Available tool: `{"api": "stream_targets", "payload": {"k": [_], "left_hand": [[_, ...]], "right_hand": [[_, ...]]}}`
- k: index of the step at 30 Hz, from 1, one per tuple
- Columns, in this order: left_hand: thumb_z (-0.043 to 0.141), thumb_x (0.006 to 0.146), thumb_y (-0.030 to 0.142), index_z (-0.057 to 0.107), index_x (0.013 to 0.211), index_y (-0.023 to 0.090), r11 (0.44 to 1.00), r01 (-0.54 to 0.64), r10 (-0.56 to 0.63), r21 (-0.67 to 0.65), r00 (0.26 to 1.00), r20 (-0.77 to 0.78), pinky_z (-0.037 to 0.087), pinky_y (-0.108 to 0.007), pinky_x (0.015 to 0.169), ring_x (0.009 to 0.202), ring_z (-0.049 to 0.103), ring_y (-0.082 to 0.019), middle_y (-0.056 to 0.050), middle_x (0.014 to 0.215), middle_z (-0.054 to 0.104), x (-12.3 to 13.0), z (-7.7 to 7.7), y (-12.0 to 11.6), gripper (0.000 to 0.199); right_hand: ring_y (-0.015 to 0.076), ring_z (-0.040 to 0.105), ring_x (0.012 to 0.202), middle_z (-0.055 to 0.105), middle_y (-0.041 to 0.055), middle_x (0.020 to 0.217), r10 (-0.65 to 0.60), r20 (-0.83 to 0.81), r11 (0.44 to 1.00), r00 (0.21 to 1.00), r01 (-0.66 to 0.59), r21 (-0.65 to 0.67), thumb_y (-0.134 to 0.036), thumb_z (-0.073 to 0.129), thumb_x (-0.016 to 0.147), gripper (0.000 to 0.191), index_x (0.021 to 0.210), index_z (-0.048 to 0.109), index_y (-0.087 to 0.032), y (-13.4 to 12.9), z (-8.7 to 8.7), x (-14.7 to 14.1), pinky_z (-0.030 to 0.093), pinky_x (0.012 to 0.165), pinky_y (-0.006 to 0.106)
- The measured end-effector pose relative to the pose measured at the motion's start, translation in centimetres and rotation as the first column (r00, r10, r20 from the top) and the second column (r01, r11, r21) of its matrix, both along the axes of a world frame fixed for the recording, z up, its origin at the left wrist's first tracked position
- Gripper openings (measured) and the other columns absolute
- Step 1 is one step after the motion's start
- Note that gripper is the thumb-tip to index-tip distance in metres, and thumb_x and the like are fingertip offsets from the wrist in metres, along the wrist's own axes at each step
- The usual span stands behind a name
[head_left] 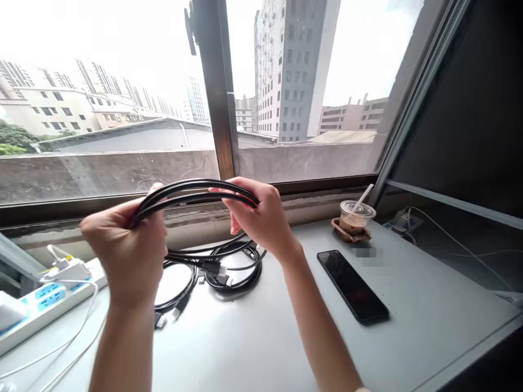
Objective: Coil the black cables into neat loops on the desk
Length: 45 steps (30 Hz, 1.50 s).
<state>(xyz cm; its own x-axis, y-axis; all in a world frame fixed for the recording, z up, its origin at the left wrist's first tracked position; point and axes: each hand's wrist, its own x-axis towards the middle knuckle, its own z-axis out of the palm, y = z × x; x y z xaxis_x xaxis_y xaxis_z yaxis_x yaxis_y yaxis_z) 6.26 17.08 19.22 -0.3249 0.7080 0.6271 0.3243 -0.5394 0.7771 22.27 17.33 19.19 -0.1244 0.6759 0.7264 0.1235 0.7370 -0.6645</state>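
A looped black cable is held up above the table, arching between both hands. My left hand is closed round its left end. On the right, my right hand grips the same loops between thumb and fingers. The lower part of this cable hangs behind the hands, where a connector with a pale tip shows. Beneath, on the white table, lie a coiled black cable and, further left, another black cable coil with plug ends. My left hand hides part of that coil.
A black phone lies on the white table to the right. Behind it stands a lidded drink cup with a straw in a brown holder. A power strip with white chargers and cords lies at left. A window frame rises behind.
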Motion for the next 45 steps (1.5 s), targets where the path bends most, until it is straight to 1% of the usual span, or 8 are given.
{"api": "stream_targets", "payload": {"k": [4,12,20,25,31,36,41,45], "left_hand": [[0.055,0.076,0.025,0.044,0.047,0.019,0.997,0.078,-0.080,0.025,0.993,0.086,0.029,-0.019,0.034,0.031,0.041,-0.004,0.008,0.037,0.039,0.4,-0.4,0.8,0.032],[0.053,0.076,0.047,0.062,0.054,0.016,0.870,0.074,-0.151,-0.487,0.981,-0.122,0.046,-0.024,0.046,0.043,0.060,-0.018,-0.006,0.048,0.062,1.5,-2.2,2.5,0.040],[0.027,0.076,0.076,0.069,0.063,0.013,0.321,0.512,-0.697,-0.797,0.697,0.168,0.052,-0.034,0.061,0.060,0.066,-0.025,-0.016,0.063,0.069,3.3,-3.1,1.7,0.078],[0.053,0.079,0.052,0.065,0.096,0.018,0.513,0.721,-0.656,-0.466,0.680,0.327,0.050,-0.031,0.079,0.091,0.066,-0.021,-0.009,0.098,0.070,3.3,-2.8,2.3,0.040],[0.053,0.082,0.051,0.056,0.076,0.016,0.786,0.588,-0.546,-0.192,0.806,0.229,0.048,-0.028,0.081,0.088,0.066,-0.020,-0.006,0.081,0.069,2.5,-2.1,2.5,0.036],[0.058,0.081,0.045,0.045,0.075,0.020,0.840,0.543,-0.507,0.000,0.783,0.360,0.044,-0.020,0.051,0.047,0.059,-0.012,0.011,0.042,0.032,2.0,-1.2,1.9,0.029],[0.057,0.081,0.035,0.051,0.076,0.018,0.871,0.486,-0.424,-0.076,0.821,0.383,0.022,-0.015,0.033,0.030,0.034,-0.004,0.011,0.041,0.029,1.5,-0.9,1.6,0.019],[0.060,0.076,0.032,0.058,0.078,0.016,0.856,0.494,-0.431,-0.150,0.844,0.319,0.018,-0.016,0.031,0.030,0.028,-0.003,0.010,0.039,0.031,1.4,-0.9,1.5,0.016]], "right_hand": [[0.0034,0.041,0.030,0.050,-0.0086,0.047,0.152,-0.133,0.986,0.979,-0.159,-0.050,-0.026,0.064,0.077,0.011,0.082,0.067,-0.017,-1.5,0.6,0.4,0.029,0.028,0.015],[0.0011,0.023,0.024,0.045,-0.0097,0.040,-0.012,-0.436,0.983,0.900,-0.070,-0.171,-0.025,0.069,0.069,0.010,0.077,0.070,-0.019,-3.1,1.6,0.5,0.014,0.021,0.017],[0.0026,0.018,0.023,0.031,-0.0115,0.031,0.040,-0.540,0.999,0.841,-0.054,-0.010,-0.019,0.063,0.065,0.015,0.074,0.073,-0.022,-4.0,1.6,0.8,0.010,0.027,0.021],[0.0030,0.017,0.022,0.031,-0.0105,0.027,0.155,-0.647,0.988,0.747,-0.110,0.110,-0.016,0.058,0.058,0.011,0.057,0.067,-0.023,-2.4,1.5,1.5,0.011,0.027,0.019],[0.0035,0.023,0.025,0.031,-0.0127,0.032,0.085,-0.665,0.966,0.742,-0.225,-0.128,-0.018,0.058,0.057,0.007,0.063,0.056,-0.020,0.9,0.6,2.2,0.020,0.026,0.017],[0.0065,0.045,0.035,0.049,-0.0104,0.052,-0.036,-0.338,0.999,0.941,0.021,-0.050,-0.027,0.061,0.077,0.045,0.120,0.049,-0.022,1.4,-0.2,1.9,0.035,0.032,0.016],[0.0069,0.053,0.055,0.059,0.0040,0.101,-0.135,-0.171,0.986,0.976,0.150,0.078,-0.037,0.070,0.073,0.064,0.132,0.044,-0.030,1.1,-0.5,1.0,0.046,0.042,0.019],[0.0024,0.042,0.044,0.059,0.0010,0.096,-0.160,-0.102,0.976,0.982,0.173,0.130,-0.039,0.060,0.083,0.036,0.118,0.061,-0.031,1.0,-0.5,1.0,0.036,0.035,0.018]]}}
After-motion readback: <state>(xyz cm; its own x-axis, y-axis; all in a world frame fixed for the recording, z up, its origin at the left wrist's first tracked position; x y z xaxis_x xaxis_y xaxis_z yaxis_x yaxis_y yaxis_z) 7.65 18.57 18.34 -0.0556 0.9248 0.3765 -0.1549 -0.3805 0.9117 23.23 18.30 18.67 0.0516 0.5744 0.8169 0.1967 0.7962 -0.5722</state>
